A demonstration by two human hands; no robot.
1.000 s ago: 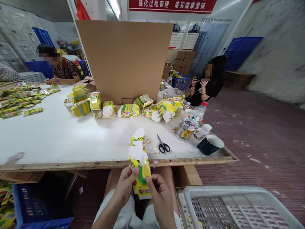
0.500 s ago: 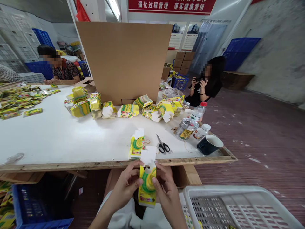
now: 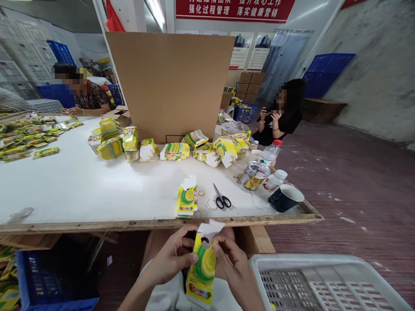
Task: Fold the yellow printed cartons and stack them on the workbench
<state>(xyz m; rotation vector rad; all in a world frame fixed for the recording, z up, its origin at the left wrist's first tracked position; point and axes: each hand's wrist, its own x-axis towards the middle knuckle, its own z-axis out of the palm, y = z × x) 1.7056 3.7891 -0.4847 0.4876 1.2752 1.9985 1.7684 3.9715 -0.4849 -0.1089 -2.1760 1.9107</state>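
Over my lap, below the table edge, both my hands grip one small yellow and green carton (image 3: 201,270). My left hand (image 3: 173,259) pinches its left side and my right hand (image 3: 234,265) pinches its right side. The carton stands upright and partly opened out, and its white top flap (image 3: 209,228) sticks up. A short stack of flat cartons (image 3: 186,199) of the same print lies on the white table (image 3: 81,185) just beyond my hands.
Black-handled scissors (image 3: 221,198), rubber bands, a dark cup (image 3: 285,197), a jar (image 3: 253,175) and a bottle (image 3: 270,152) sit at the table's right end. Bundles of cartons (image 3: 123,142) line a cardboard sheet (image 3: 170,82). A white basket (image 3: 317,283) is at my right; two other people sit beyond.
The carton has come down toward my lap and opened out from flat. Its top flap now tilts to the right. The stack on the table has stayed put.
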